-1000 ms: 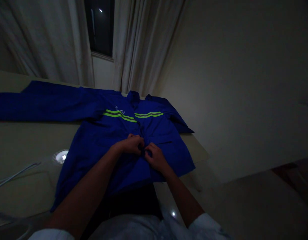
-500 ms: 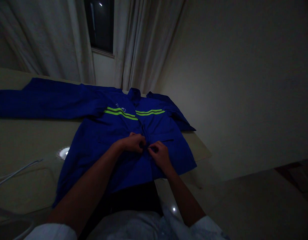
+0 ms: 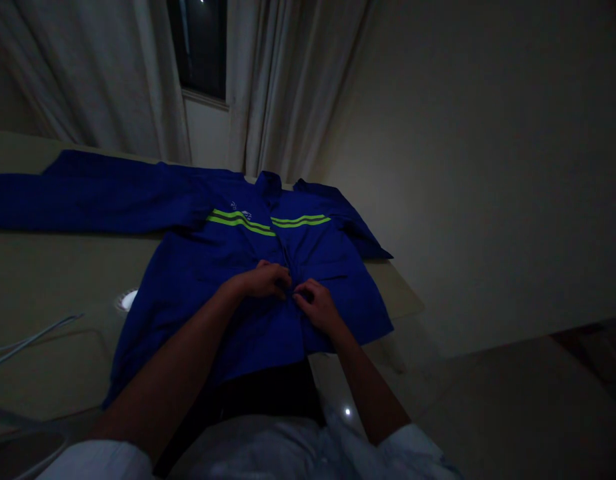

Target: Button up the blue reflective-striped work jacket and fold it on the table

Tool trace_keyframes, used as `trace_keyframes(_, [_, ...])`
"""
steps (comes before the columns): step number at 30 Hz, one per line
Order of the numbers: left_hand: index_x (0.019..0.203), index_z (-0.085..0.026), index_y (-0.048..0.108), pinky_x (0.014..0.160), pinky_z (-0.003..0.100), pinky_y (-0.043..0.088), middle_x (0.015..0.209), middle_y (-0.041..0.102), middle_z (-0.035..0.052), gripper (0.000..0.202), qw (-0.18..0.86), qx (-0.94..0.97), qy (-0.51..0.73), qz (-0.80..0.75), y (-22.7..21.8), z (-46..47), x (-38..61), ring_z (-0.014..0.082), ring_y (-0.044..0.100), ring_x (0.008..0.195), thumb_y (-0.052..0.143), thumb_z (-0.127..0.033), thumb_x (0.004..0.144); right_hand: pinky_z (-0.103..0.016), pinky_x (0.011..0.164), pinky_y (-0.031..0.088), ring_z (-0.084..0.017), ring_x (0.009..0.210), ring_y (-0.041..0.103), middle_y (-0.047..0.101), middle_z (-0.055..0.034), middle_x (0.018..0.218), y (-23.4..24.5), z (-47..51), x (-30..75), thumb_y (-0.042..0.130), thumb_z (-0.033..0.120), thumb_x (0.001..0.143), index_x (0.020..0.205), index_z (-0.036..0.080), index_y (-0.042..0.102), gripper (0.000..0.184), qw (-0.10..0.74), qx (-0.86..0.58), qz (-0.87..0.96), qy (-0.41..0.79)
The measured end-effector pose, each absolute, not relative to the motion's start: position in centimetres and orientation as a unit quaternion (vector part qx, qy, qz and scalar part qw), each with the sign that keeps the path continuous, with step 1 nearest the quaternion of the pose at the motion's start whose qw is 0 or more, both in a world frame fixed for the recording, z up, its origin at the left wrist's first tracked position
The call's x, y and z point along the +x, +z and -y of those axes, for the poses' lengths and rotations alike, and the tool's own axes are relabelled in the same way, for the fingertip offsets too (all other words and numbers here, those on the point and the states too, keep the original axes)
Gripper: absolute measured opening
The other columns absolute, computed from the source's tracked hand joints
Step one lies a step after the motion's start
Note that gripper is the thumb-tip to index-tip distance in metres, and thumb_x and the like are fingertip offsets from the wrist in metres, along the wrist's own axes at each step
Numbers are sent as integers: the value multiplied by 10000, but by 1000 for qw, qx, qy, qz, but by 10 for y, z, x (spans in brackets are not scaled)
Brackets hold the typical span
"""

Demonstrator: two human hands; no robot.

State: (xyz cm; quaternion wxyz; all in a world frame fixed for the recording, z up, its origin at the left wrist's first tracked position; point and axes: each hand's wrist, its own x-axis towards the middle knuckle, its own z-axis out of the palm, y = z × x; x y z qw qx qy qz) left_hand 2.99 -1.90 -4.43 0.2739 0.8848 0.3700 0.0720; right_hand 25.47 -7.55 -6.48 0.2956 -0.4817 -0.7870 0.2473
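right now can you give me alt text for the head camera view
A person's left hand and right hand meet at the front opening of a blue work jacket with green stripes, spread out on a pale table. Curtains hang behind it.

Blue jacket (image 3: 188,313): matt woven cloth w/ smooth lime reflective tape (image 3: 241,224); table top (image 3: 53,280) glossy, smooth.

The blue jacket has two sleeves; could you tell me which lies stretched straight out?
The sleeve on the view's left runs straight out; the other sleeve lies folded inward.
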Motion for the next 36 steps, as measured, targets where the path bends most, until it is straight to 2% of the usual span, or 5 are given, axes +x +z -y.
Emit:
trace_keyframes(16, [945, -213, 700, 971, 358, 310, 1112, 731, 17, 383, 260, 879, 90, -390, -47, 23, 41, 244, 632, 1117, 824, -533, 776, -282, 746, 463, -170, 802, 617, 675, -27, 880, -66, 74, 250, 711, 292, 877, 871, 197, 696, 96, 321, -501, 764, 249])
trace_keyframes(20, [1095, -270, 693, 1059, 399, 322, 1196, 715, 14, 540, 268, 868, 120, -401, -43, 23, 37, 271, 585, 1218, 834, -630, 718, -278, 709, 461, -165, 740, 583, 651, -4, 799, -68, 69, 259, 705, 465, 844, 855, 190, 666, 278, 446, -543, 651, 287])
trace_keyframes(25, [1307, -238, 666, 1108, 429, 396, 1376, 671, 102, 601, 213, 793, 223, -525, -46, 13, 18, 290, 591, 1272, 476, -693, 964, -289, 739, 470, -168, 760, 571, 638, 3, 811, -57, 86, 287, 706, 587, 830, 914, 166, 666, 431, 594, -582, 484, 273])
trace_keyframes(31, [1624, -229, 398, 1264, 622, 103, 1700, 340, 143, 792, 73, 733, 142, -661, -70, 9, 18, 379, 256, 1579, 279, -708, 1004, -331, 925, 503, -207, 1016, 649, 696, -66, 1119, -29, 134, 282, 652, 492, 978, 1157, 222, 733, 334, 367, -476, 748, 280])
trace_keyframes(36, [1652, -220, 339, 1249, 656, 125, 1727, 265, 139, 800, 68, 721, 112, -681, -73, -9, 18, 393, 208, 1594, 227, -683, 1009, -434, 1151, 408, -251, 1314, 558, 610, -107, 1447, -27, 144, 268, 654, 553, 987, 1588, 290, 443, 689, 217, -417, 840, 272])
